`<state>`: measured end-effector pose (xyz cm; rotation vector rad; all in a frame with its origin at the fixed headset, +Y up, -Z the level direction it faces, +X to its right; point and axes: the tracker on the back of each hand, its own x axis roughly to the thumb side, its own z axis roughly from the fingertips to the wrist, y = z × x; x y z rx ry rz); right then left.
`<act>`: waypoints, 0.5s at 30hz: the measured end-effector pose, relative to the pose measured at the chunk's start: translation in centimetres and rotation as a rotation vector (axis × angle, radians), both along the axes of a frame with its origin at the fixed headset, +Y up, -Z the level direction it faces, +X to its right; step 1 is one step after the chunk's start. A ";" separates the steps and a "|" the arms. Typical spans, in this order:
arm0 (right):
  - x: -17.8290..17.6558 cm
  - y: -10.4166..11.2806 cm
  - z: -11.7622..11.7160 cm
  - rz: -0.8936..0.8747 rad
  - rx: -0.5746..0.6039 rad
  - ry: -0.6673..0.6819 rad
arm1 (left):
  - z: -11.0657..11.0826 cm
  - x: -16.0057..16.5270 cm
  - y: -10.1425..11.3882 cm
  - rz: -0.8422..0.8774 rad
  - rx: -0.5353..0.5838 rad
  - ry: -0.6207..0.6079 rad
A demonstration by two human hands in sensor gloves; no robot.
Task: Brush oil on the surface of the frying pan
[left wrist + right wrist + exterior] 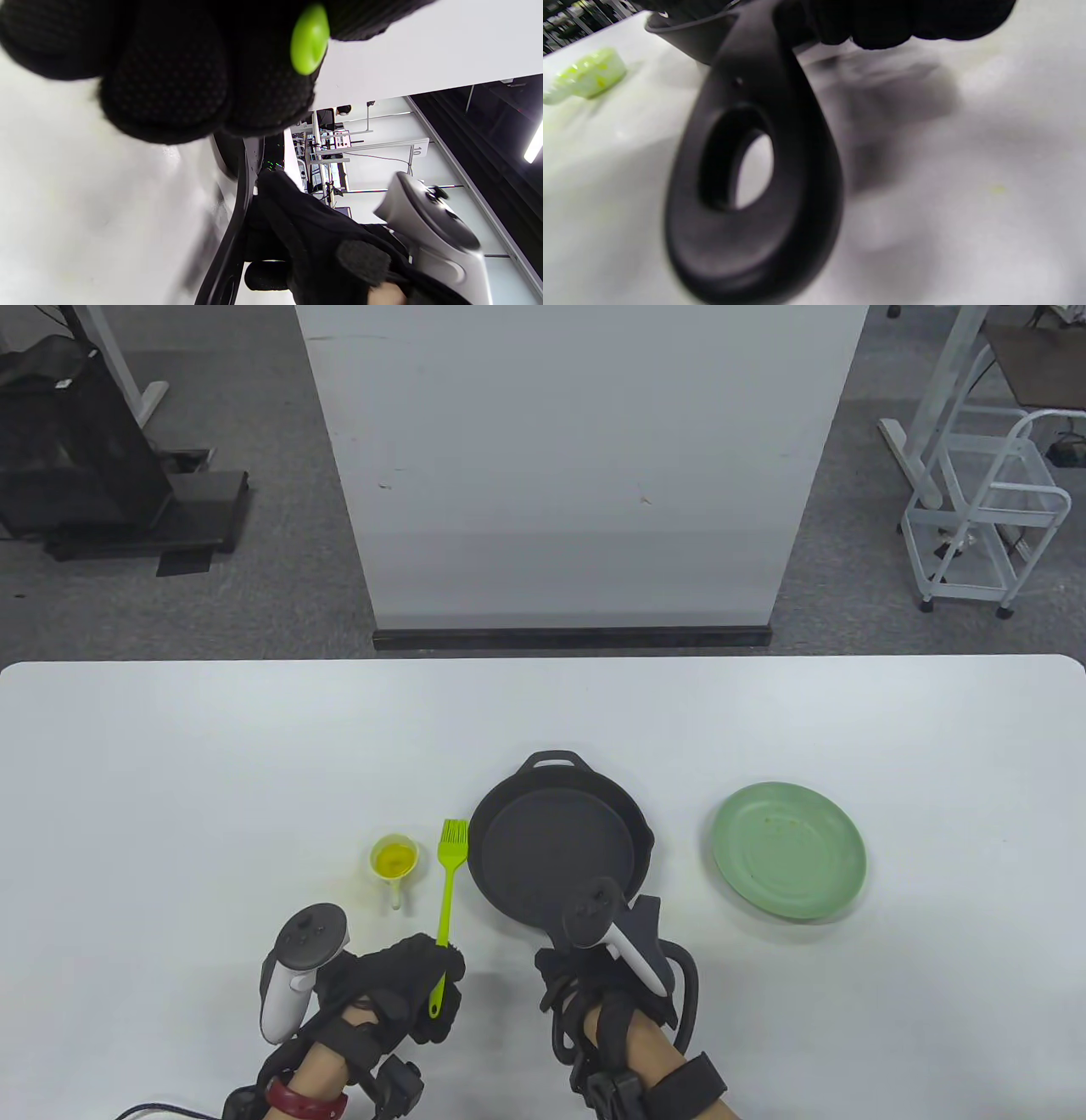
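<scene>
- Fingers of the left hand (399, 984) are clenched around the green brush (447, 891) handle, bristles lying on the worktop (170, 780) between the oil cup (394, 861) and the frying pan (560, 848).
- The pan's handle is gripped by the right hand (594, 984).
- A green plate (789, 848) is set apart, right of the pan.

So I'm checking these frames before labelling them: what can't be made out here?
- Pan handle: the table view hides it under the right hand.
- Brush grip: left hand covers mid-handle; the left wrist view shows only its end.
- Oil cup: blurred in the right wrist view.
- Plate specks: too small.
</scene>
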<state>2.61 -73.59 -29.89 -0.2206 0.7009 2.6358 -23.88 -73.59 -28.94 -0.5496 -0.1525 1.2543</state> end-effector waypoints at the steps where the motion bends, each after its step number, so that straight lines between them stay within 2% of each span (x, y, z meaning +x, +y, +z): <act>1: -0.1 -0.1 -0.1 0.012 -0.007 0.003 | 0.0 0.0 0.0 0.002 0.000 0.000; 11: -1.3 -0.9 -0.8 0.071 -0.043 -0.007 | 0.0 -0.2 0.1 0.003 0.005 0.005; 13: -1.1 -0.8 -0.9 0.046 -0.056 -0.017 | 0.0 -0.3 0.1 0.006 0.007 0.007; 15: -0.4 -0.8 -0.9 -0.077 -0.079 -0.068 | 0.0 -0.4 0.2 0.009 0.007 0.010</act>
